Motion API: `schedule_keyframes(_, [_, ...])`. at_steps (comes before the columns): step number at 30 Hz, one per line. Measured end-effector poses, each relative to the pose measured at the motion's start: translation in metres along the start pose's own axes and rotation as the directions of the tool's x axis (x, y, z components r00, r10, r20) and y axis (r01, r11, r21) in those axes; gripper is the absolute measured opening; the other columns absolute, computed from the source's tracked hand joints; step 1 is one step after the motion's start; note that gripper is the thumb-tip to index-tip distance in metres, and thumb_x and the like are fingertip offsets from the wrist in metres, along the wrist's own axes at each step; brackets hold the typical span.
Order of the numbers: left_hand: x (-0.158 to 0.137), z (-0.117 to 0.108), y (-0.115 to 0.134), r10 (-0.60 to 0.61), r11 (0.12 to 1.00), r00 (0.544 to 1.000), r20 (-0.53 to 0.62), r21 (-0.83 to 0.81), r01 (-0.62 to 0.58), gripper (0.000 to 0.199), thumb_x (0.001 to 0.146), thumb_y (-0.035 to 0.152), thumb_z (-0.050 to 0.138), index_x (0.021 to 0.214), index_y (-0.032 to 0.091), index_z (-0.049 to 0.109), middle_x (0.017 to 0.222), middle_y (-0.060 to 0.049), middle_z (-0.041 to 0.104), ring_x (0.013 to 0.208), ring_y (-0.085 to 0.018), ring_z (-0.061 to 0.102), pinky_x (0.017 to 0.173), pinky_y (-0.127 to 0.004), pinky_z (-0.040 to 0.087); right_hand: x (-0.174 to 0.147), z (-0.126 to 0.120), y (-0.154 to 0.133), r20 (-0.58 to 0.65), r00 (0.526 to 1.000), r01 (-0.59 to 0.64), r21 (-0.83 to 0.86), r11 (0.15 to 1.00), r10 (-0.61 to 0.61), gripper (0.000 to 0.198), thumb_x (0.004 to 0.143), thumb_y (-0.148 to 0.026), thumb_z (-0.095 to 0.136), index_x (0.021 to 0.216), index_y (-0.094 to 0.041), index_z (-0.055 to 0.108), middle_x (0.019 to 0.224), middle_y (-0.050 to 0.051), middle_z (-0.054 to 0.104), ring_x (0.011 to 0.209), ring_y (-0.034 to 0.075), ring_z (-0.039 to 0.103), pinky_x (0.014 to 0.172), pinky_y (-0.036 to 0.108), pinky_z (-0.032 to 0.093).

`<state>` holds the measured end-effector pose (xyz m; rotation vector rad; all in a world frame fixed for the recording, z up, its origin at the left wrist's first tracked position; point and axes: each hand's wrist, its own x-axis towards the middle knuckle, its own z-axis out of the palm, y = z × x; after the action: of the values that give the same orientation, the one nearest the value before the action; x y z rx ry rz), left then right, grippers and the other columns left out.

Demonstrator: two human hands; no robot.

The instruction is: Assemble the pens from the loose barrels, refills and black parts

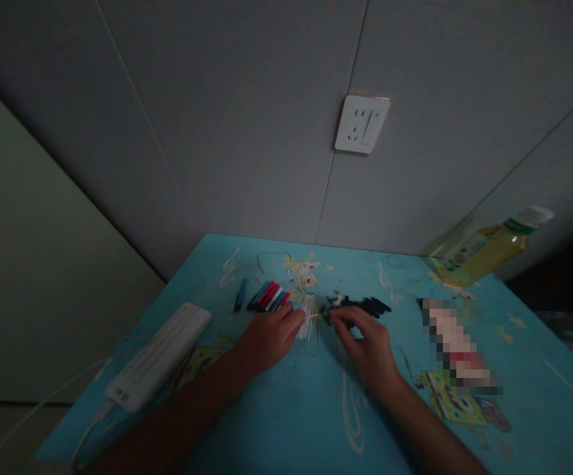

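My left hand point(274, 335) is closed, thumb and fingertips pinched at the right end of a row of coloured pen-like tubes point(269, 297). A short thin white stick point(313, 316) juts from its fingertips toward the right. Just beneath lie several thin white sticks point(307, 324) side by side. Across from it, my right hand point(370, 344) has thumb and forefinger pinched together; whatever they grip is too small to make out. Its fingertips touch the edge of a scatter of small dark pieces point(333, 301). Behind that hand lies a heap of black caps or tubes point(373, 305).
One teal tube point(239, 296) lies apart on the blue patterned table point(286, 422). A white power strip point(160, 356) with a cord is at left. At right are a pixelated flat item point(457, 343) and a bottle of yellow liquid point(489, 254). A wall socket point(362, 125) is above.
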<state>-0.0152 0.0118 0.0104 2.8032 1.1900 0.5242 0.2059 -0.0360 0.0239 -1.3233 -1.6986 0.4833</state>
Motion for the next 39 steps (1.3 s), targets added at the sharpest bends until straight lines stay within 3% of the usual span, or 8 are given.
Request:
schedule_keyframes(7, [-0.001,0.001,0.002,-0.002,1.0,1.0,0.016,-0.02,0.002,0.025,0.102,0.028,0.036,0.097,0.02,0.059,0.086,-0.003,0.058,0.072,-0.015,0.057,0.062,-0.027,0.039,0.0,-0.001,0.0,-0.039,0.999,0.0,0.012,1.0,0.0,0.016,0.094,-0.027,0.057,0.1,-0.021,0.07,0.096,0.007,0.07,0.081,0.018,0.065,0.073,0.031,0.054])
schedule_keyframes(16, [-0.001,0.003,0.003,0.014,0.999,1.0,0.027,-0.035,-0.013,0.027,0.103,0.029,0.035,0.102,0.021,0.06,0.09,-0.004,0.06,0.08,-0.017,0.059,0.068,-0.029,0.043,-0.003,0.004,0.002,0.066,0.997,-0.055,0.08,0.995,0.05,0.015,0.094,-0.028,0.057,0.101,-0.023,0.07,0.099,0.006,0.069,0.071,0.014,0.063,0.063,0.026,0.053])
schedule_keyframes(19, [-0.001,0.003,0.003,0.026,0.999,0.999,0.036,-0.034,-0.025,0.028,0.103,0.03,0.034,0.101,0.02,0.061,0.088,-0.004,0.06,0.082,-0.017,0.06,0.071,-0.029,0.044,-0.005,0.006,0.003,0.07,0.995,-0.081,0.073,0.994,0.076,0.019,0.092,-0.029,0.06,0.109,-0.024,0.068,0.095,0.004,0.07,0.069,0.014,0.062,0.059,0.025,0.052])
schedule_keyframes(23, [-0.002,0.005,0.004,0.075,0.997,0.996,0.053,-0.015,-0.074,0.027,0.103,0.031,0.035,0.104,0.022,0.061,0.088,-0.003,0.061,0.083,-0.017,0.06,0.072,-0.03,0.044,-0.006,0.01,0.004,0.093,0.994,-0.072,0.076,0.995,0.065,0.029,0.09,-0.027,0.064,0.119,-0.025,0.064,0.092,0.002,0.072,0.069,0.014,0.062,0.063,0.025,0.053])
schedule_keyframes(33, [-0.002,0.008,0.003,0.094,0.995,0.992,0.084,0.026,-0.096,0.022,0.102,0.035,0.041,0.109,0.026,0.061,0.084,-0.001,0.063,0.073,-0.016,0.06,0.063,-0.028,0.04,-0.008,0.014,0.003,0.186,0.98,-0.088,0.092,0.992,0.07,0.029,0.089,-0.023,0.065,0.117,-0.025,0.064,0.088,0.0,0.074,0.073,0.015,0.068,0.067,0.025,0.054])
schedule_keyframes(36, [-0.002,0.007,0.002,0.103,0.994,0.989,0.104,0.03,-0.107,0.018,0.1,0.029,0.044,0.1,0.025,0.062,0.081,0.0,0.062,0.072,-0.015,0.06,0.062,-0.027,0.039,-0.004,0.007,0.002,0.231,0.97,-0.094,0.081,0.992,0.073,0.028,0.09,-0.029,0.064,0.118,-0.025,0.065,0.091,0.001,0.075,0.078,0.016,0.07,0.069,0.026,0.055])
schedule_keyframes(39, [-0.002,0.005,0.0,0.077,0.996,0.991,0.106,0.034,-0.081,0.015,0.098,0.025,0.046,0.098,0.024,0.061,0.082,0.0,0.063,0.072,-0.015,0.06,0.061,-0.027,0.039,0.004,-0.008,0.007,0.16,0.981,-0.102,-0.028,0.994,0.105,0.025,0.092,-0.036,0.06,0.112,-0.024,0.068,0.098,0.004,0.074,0.08,0.018,0.069,0.069,0.028,0.054])
